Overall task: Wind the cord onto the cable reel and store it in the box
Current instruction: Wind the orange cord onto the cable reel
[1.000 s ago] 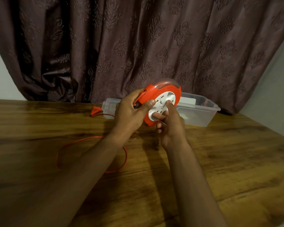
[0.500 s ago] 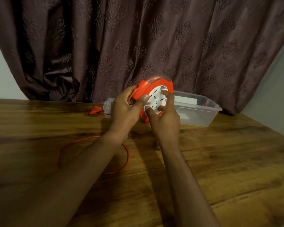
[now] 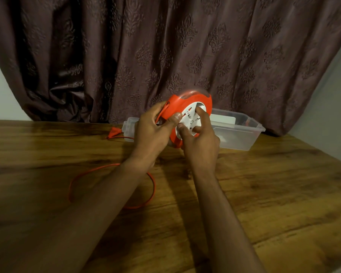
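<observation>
Both hands hold the orange cable reel (image 3: 187, 104) up off the table, tilted, white face toward the camera. Left hand (image 3: 151, 133) grips the reel's left rim, fingers curled behind, thumb pressed across the front edge. Right hand (image 3: 200, 142) pinches the white hub (image 3: 191, 120): thumb low on the hub, a finger hooked into a recess higher up. Below and left of the grip, the orange cord (image 3: 153, 189) lies in a loose loop on the wooden table (image 3: 274, 194), partly under the left forearm; its plug end (image 3: 114, 132) rests on the table left of the hands. Just behind the grip, a clear plastic box (image 3: 244, 137) sits open on the table, long side to the camera; something white and flat lies inside, possibly a lid or card, hard to tell through the walls. Box's left part hidden by hands and reel. Behind everything, a dark patterned curtain (image 3: 165, 46); pale wall (image 3: 327, 95) at right. Where the cord enters the reel is blocked by the left hand. Top of reel smeared by blur.
</observation>
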